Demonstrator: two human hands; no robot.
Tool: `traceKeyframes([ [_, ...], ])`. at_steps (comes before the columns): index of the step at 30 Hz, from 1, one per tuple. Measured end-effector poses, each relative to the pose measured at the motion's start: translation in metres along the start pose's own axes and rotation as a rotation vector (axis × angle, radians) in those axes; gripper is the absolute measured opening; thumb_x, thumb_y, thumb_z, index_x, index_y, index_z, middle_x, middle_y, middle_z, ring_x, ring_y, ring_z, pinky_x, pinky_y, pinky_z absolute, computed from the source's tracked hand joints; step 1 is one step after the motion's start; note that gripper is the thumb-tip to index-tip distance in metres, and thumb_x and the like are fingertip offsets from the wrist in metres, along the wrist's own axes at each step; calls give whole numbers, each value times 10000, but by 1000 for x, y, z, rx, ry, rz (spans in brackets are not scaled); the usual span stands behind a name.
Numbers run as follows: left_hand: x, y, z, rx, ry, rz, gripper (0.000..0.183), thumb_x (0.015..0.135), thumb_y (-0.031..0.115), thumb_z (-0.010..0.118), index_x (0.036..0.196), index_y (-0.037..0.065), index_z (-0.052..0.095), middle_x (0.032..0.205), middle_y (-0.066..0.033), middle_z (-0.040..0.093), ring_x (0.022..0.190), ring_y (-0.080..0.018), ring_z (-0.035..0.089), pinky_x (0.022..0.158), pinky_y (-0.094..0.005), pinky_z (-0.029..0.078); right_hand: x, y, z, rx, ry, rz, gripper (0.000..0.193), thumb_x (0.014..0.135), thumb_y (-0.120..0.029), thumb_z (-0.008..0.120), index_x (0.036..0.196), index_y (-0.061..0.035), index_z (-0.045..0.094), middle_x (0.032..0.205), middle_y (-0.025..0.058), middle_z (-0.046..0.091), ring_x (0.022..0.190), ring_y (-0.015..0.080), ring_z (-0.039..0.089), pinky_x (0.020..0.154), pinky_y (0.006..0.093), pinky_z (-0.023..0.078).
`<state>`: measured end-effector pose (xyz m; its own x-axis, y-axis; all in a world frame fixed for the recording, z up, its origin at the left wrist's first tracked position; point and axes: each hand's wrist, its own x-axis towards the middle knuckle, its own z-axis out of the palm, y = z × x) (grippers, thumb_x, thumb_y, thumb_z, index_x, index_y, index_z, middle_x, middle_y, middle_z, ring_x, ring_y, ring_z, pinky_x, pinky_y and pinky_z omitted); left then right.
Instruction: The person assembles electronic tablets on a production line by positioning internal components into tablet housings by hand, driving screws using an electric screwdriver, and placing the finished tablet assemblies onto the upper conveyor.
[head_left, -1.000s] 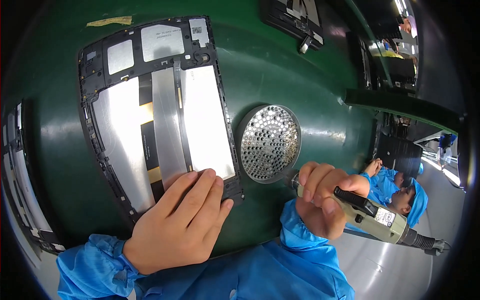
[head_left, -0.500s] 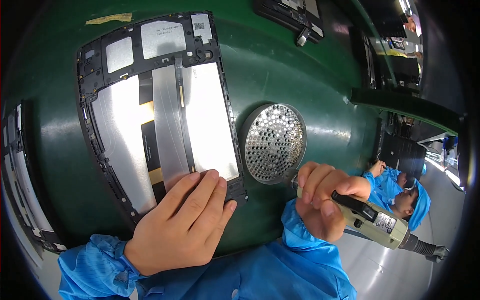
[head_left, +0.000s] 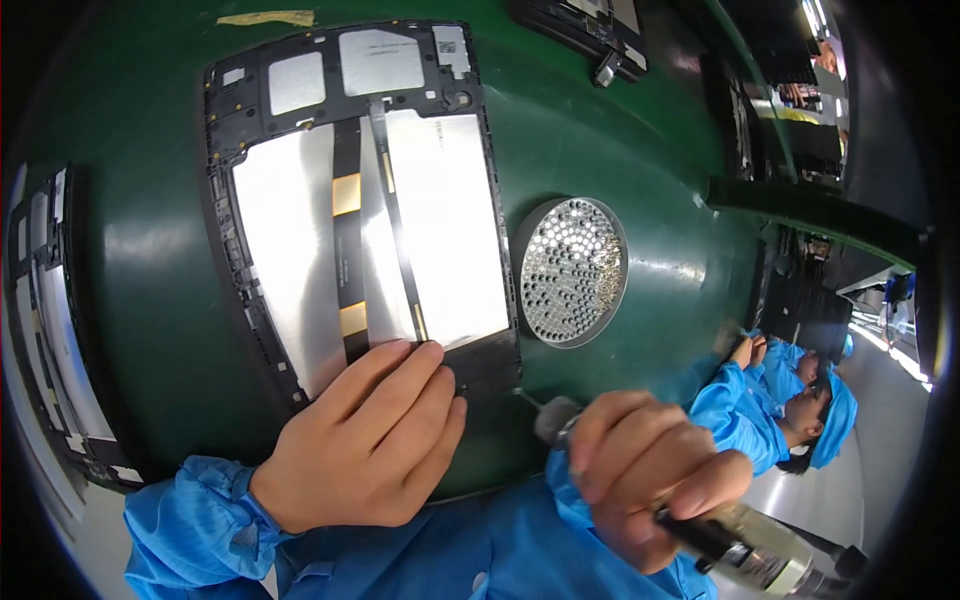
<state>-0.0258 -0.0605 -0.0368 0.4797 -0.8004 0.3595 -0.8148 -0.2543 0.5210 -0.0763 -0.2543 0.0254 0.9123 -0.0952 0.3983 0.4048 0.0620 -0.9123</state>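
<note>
An opened tablet-like device (head_left: 455, 230), black frame with silver panels and a dark strip with gold patches, lies on the green work surface. My left hand (head_left: 370, 440) rests on its near end, fingers stretched out flat. In my right hand (head_left: 655, 465) is a pale green electric screwdriver (head_left: 765, 555) with a black lever, gripped round its body and blurred by motion. Its thin bit (head_left: 528, 398) points at the device's near right corner; whether it touches cannot be made out. A round metal dish (head_left: 521, 250) with a perforated plate and small screws stands to the device's right.
More opened devices (head_left: 70, 330) lie at the left edge. At the far edge is a black part (head_left: 590, 35), and a yellowish strip (head_left: 265, 18) lies far left. A dark green bar (head_left: 810, 208) crosses at right. Co-workers in blue (head_left: 765, 400) sit at right.
My right hand has lowered and swung the screwdriver, bringing its bit to the device's near right corner. The device and dish appear further right in view. My left hand stays on the device.
</note>
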Motion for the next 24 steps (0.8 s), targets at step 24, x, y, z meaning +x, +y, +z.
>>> traceKeyframes([
  [24,3,2,5,-16,72,-63,165,759,94,656,896,20,711,1011,-108,616,1044,-263,573,920,-390,470,3,14,20,-49,-126,90,296,704,76,617,954,-9,483,608,107,546,508,246,532,552,424,497],
])
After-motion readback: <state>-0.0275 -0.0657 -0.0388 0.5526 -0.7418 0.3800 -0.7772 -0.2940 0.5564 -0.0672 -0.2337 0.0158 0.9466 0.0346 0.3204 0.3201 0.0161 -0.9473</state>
